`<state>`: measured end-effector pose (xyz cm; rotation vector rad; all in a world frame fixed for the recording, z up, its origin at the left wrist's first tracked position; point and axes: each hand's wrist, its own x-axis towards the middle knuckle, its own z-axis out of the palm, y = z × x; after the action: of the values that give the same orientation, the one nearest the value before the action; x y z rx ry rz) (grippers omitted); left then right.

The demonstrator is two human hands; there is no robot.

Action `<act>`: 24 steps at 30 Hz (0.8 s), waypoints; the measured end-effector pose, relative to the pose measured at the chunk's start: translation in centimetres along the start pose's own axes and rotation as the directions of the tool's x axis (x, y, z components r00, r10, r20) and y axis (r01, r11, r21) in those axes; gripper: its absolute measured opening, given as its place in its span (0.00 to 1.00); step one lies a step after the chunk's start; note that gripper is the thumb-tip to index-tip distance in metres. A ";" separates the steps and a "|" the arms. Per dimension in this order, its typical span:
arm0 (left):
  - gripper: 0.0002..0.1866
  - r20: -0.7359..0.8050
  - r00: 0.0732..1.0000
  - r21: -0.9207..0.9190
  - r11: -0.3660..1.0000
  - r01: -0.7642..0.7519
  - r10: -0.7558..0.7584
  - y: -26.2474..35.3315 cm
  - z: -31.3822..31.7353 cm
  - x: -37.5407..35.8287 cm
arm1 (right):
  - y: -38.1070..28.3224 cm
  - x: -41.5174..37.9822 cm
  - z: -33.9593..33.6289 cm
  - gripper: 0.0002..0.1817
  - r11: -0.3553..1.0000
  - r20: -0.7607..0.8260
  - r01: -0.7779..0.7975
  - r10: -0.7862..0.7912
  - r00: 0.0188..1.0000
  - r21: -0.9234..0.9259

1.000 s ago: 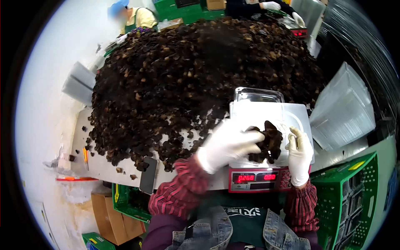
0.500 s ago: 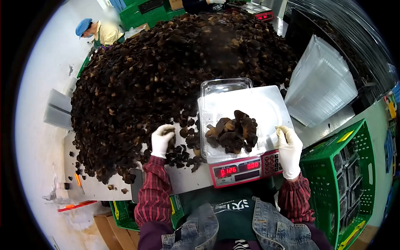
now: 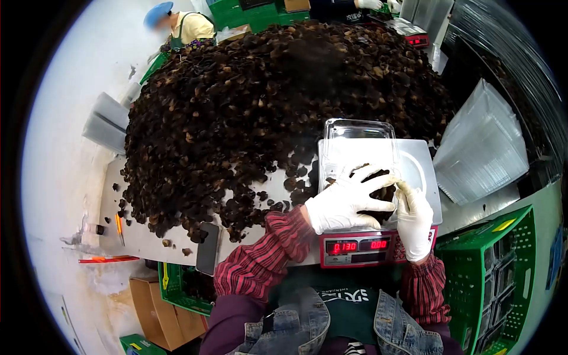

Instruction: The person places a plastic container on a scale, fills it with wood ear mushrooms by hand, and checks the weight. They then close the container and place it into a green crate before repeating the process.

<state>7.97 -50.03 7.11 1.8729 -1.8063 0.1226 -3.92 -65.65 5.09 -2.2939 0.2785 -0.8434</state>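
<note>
Saw, well left of the scale (image 3: pixel 421 157), a left stack of clear plastic (image 3: pixel 106 121) and an orange object (image 3: pixel 120 228) on the desk (image 3: pixel 142 239), then a person in a blue cap (image 3: pixel 198 28), far beyond and left of the scale. Noted a phone (image 3: pixel 207 248) at the desk's near edge, left of the scale. Found a great heap of dark fungus (image 3: pixel 254 112) left of and behind the scale, with loose pieces (image 3: pixel 290 183) scattered up to its left side and cluttering the approach there. Saw the left hand (image 3: pixel 349 204) over the scale, fingers spread wide across a dark clump (image 3: pixel 387 194), mostly covered, in a clear container (image 3: pixel 360 125) on the scale. Judged the clump light, soft, perhaps slippery and easily torn; best taken in a loose handful from around and beneath, not by one thin edge. Judged the container light and flexible, better held by its rim. Saw the right hand (image 3: pixel 416 222) over the scale's right part, thumb and forefinger drawn narrow near the left fingertips; could not tell of anything held between. Found a tall right stack of containers (image 3: pixel 488 145) just right of the scale, limiting reach there, and a green crate (image 3: pixel 464 278) to the scale's lower right.
</note>
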 end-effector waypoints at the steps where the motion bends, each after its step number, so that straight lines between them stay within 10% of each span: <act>1: 0.23 -0.032 0.999 -0.068 0.998 -0.006 0.004 0.3 -0.7 0.0 | 0.0 0.0 0.1 0.11 0.999 0.003 0.042 -0.042 0.999 -0.020; 4: 0.20 -0.281 0.959 -0.133 0.989 -0.067 0.027 -0.2 -1.5 -1.0 | 0.0 0.0 0.4 0.11 0.996 0.023 0.053 -0.051 0.998 -0.068; 8: 0.12 -0.508 0.578 -0.384 0.768 0.512 -0.639 -2.2 0.5 -7.6 | -0.2 0.0 -0.5 0.09 0.997 -0.101 -0.075 0.073 0.992 -0.013; 10: 0.15 -0.426 0.590 -0.124 0.690 0.713 -0.686 -6.2 3.1 -12.2 | 1.9 -0.5 -1.1 0.09 0.990 -0.118 -0.143 0.143 0.983 0.012; 14: 0.14 -0.301 0.731 0.191 0.712 0.676 -0.613 -8.1 6.7 -16.2 | 3.3 -1.0 -1.7 0.07 0.990 -0.169 -0.138 0.137 0.976 0.007; 16: 0.10 -0.313 0.504 -0.196 0.574 0.795 -0.805 -7.8 6.7 -16.2 | 3.0 -1.2 -2.2 0.07 0.985 -0.161 -0.170 0.163 0.973 -0.027; 21: 0.06 -0.514 0.435 -0.345 0.643 0.684 -0.739 -8.8 6.8 -18.8 | 2.8 -2.0 -2.9 0.07 0.937 -0.125 -0.315 0.334 0.934 0.149; 24: 0.14 -0.433 0.219 -0.534 0.444 0.720 -0.874 -8.3 5.6 -19.7 | 2.7 -2.2 -2.9 0.07 0.911 -0.105 -0.368 0.391 0.914 0.187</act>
<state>12.22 -34.93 -8.39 1.9855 -0.1678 0.1665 -7.38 -68.33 3.85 -1.9408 0.6723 -0.7907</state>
